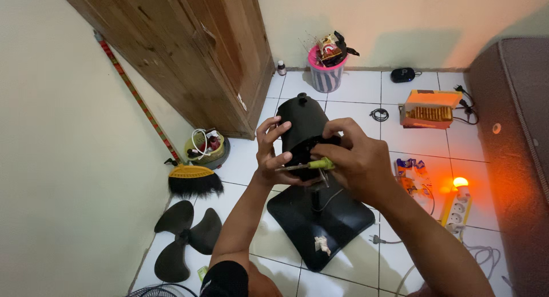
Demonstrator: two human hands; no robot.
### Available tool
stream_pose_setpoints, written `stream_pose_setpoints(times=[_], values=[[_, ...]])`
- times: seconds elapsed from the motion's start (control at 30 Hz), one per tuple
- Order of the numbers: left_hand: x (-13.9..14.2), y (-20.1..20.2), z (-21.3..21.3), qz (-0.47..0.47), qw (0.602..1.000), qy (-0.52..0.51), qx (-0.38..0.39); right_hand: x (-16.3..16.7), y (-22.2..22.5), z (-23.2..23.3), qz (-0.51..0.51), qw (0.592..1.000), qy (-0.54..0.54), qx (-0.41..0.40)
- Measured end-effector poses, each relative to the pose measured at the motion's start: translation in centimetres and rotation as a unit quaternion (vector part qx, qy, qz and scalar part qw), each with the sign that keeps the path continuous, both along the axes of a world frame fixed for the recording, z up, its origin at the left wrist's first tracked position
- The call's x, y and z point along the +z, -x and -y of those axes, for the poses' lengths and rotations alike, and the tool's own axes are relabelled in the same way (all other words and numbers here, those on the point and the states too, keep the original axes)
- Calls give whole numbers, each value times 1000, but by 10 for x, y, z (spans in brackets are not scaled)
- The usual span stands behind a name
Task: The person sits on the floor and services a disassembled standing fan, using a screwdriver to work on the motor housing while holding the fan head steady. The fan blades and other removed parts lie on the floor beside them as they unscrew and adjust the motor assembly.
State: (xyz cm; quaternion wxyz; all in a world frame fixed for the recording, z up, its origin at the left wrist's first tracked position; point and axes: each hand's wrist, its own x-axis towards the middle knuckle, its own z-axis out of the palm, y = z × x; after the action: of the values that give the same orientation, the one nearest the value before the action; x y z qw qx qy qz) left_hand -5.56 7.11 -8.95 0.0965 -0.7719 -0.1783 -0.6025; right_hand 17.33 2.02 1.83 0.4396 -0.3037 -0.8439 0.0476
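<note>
The right hand pinches a green-handled screwdriver, tip pointing toward 9 o'clock. The left hand, fingers curled, steadies the black motor housing at frame centre, just at 12 o'clock of both hands. The housing looks like rigid, smooth plastic, probably light; gripping its sides seems safest. Its square base sits at 6 o'clock, fan blades at 8.
</note>
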Motion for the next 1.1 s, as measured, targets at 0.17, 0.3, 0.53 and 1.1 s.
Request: stream_pose_setpoints(times=[0.17,0.3,0.53,1.1], values=[[4,0,3,-2,1000,-9,27,5,2,-1,3,1000,15,-9],[2,1,1,13,1000,2,2,8,3,1,42,995,-85,-28],[1,1,2,3,1000,-1,5,16,2,1,78,996,-39,-14],[6,3,8,-22,998,-7,65,21,3,-16,105,994,-22,24]])
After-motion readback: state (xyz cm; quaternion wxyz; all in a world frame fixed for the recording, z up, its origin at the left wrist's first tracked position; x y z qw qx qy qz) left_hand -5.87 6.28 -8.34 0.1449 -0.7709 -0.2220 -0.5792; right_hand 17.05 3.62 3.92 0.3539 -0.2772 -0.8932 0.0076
